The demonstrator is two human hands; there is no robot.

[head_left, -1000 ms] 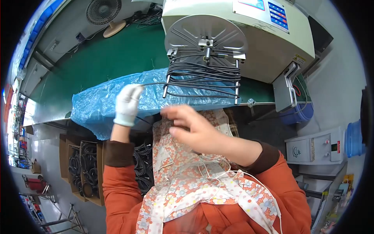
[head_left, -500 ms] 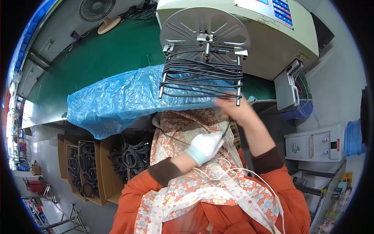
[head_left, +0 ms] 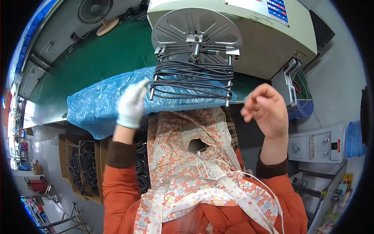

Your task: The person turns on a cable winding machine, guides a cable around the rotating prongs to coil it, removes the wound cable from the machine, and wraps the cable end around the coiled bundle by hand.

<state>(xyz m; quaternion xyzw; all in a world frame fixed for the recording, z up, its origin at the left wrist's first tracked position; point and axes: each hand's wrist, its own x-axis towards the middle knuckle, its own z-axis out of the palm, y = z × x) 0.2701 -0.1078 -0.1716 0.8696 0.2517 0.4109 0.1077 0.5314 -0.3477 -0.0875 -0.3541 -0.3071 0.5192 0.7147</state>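
- The black cable [head_left: 194, 73] is wound in many loops around two metal posts, the left post [head_left: 152, 93] and the right post [head_left: 228, 100].
- The posts stick out from a round metal wheel [head_left: 192, 28] on the front of a big cream machine [head_left: 257, 46].
- The left hand [head_left: 131, 103] wears a white glove. It is up beside the left post, with its fingers close to the loops. It is blurry, so I cannot tell if it is gripping the cable.
- The right hand [head_left: 269, 111] is bare. It is up to the right of the right post, apart from it. Its fingers are bent a little in a loose, open curl.
- A crinkly blue plastic sheet [head_left: 101, 95] lies on the green table [head_left: 117, 54], and part of it is behind the loops.
- A fan [head_left: 94, 9] stands at the back of the table.
- Below the table, on the left, cardboard boxes [head_left: 64, 160] hold more black cables [head_left: 89, 167].
- The person wears a flowery apron [head_left: 175, 167].
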